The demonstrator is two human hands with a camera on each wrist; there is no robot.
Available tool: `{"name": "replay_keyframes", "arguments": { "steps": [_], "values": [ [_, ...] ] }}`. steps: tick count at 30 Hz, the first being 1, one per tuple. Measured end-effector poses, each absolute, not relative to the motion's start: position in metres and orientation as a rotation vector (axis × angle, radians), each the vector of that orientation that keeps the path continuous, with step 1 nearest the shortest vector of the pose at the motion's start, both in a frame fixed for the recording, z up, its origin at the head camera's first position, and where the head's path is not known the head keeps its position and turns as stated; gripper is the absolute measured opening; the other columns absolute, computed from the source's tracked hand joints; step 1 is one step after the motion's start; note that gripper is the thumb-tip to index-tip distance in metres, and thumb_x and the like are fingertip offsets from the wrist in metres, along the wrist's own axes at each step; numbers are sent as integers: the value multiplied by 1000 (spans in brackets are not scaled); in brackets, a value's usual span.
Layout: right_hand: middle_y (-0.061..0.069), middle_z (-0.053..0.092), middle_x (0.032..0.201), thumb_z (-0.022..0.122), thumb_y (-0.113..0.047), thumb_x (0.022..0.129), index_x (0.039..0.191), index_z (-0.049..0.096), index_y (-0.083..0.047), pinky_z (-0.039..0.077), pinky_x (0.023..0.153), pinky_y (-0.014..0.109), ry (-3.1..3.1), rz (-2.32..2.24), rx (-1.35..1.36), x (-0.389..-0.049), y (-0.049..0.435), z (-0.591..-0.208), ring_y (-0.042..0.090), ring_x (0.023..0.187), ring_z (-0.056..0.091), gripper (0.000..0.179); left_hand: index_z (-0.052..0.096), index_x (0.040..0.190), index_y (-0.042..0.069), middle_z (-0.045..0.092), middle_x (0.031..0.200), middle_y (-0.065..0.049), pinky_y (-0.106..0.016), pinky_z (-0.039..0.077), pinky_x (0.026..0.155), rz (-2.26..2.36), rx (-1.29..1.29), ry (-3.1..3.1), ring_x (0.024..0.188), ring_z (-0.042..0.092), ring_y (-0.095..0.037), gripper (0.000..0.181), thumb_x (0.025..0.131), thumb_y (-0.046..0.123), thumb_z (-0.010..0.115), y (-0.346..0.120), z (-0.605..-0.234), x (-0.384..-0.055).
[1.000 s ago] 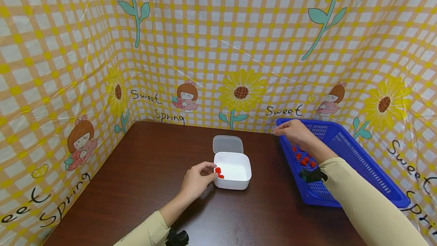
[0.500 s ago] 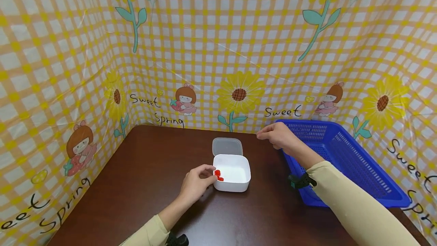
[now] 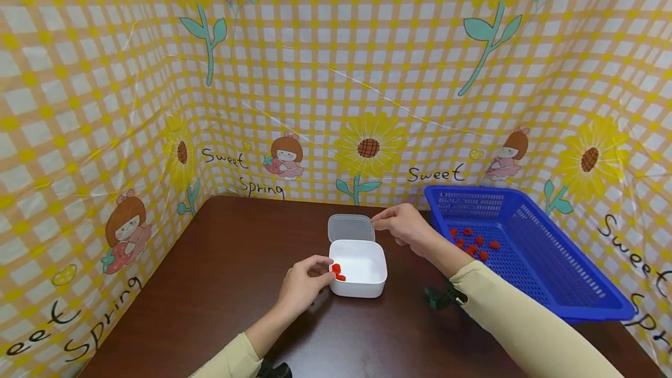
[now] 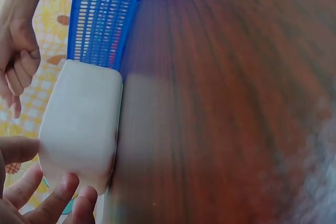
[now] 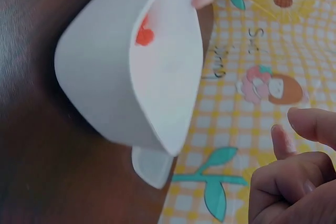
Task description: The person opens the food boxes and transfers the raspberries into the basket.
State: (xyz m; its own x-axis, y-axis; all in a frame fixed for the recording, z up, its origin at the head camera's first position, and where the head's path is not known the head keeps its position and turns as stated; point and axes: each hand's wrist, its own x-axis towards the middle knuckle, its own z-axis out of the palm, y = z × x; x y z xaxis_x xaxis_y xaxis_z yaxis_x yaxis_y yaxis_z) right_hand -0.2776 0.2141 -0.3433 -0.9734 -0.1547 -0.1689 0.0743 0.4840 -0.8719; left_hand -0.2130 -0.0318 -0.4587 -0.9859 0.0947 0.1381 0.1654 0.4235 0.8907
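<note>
A white square box [image 3: 359,290] stands on the table, with a couple of small red lumpy pieces [image 3: 336,269] against its inner left side. My left hand [image 3: 304,283] holds the box at its left rim; thumb [image 4: 21,149] and fingers [image 4: 65,187] lie along that side in the left wrist view. Beyond the box's back right corner hovers my right hand [image 3: 405,227], thumb and forefinger tips close together and the other fingers curled. In the right wrist view its fingertips [image 5: 294,116] show no red piece; I cannot tell whether they pinch something.
A frosted lid [image 3: 350,228] lies directly behind the box. The blue perforated basket [image 3: 551,255] at the right holds several more red pieces [image 3: 472,248] in its left part. Checked cloth walls [image 3: 315,74] enclose the dark wooden table [image 3: 247,244] at the back and sides.
My right hand has moved left from above the basket's far left edge to beside the lid. The left hand and the box stay put.
</note>
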Motion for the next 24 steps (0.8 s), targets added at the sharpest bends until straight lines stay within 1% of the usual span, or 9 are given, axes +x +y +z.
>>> {"name": "replay_keyframes", "arguments": {
  "steps": [2,6,9,13,19,24],
  "values": [
    [-9,28,47,67,-12,92,117,70,5,21,44,24,2496,-1495,-69,-276,209,-348,8,42,18,30,74,109,21,71,89,8,-31,46,63,-1647,-235,-2595,72,63,-9,26,83,26,76,-32,-459,-213],
    [-9,29,47,67,-10,92,118,68,8,21,44,23,2461,-1541,-73,-274,201,-357,7,42,19,32,74,108,21,71,89,8,-32,46,66,-1633,-242,-2595,75,64,-9,25,84,26,76,-31,-459,-213],
    [-9,29,47,67,-9,91,118,68,8,21,43,22,2444,-1563,-61,-273,196,-365,6,41,19,32,75,107,24,71,88,9,-32,47,69,-1617,-241,-2603,78,65,-8,24,84,27,76,-30,-460,-214],
    [-8,28,48,69,-10,89,114,71,6,23,42,22,2428,-1566,-54,-271,189,-374,7,42,20,30,75,107,26,71,88,10,-33,47,69,-1609,-239,-2605,80,65,-8,22,85,28,77,-30,-460,-215],
    [-7,27,49,70,-9,88,111,72,6,21,44,22,2395,-1605,-45,-269,182,-387,7,43,19,28,75,109,25,71,88,11,-31,47,69,-1600,-249,-2602,81,65,-7,24,85,29,76,-29,-463,-216],
    [-8,26,49,70,-9,88,110,73,5,21,44,21,2392,-1615,-44,-267,173,-398,7,44,18,26,75,109,22,73,88,8,-32,48,68,-1597,-252,-2584,83,65,-10,24,85,27,77,-32,-464,-217]
  ]
}}
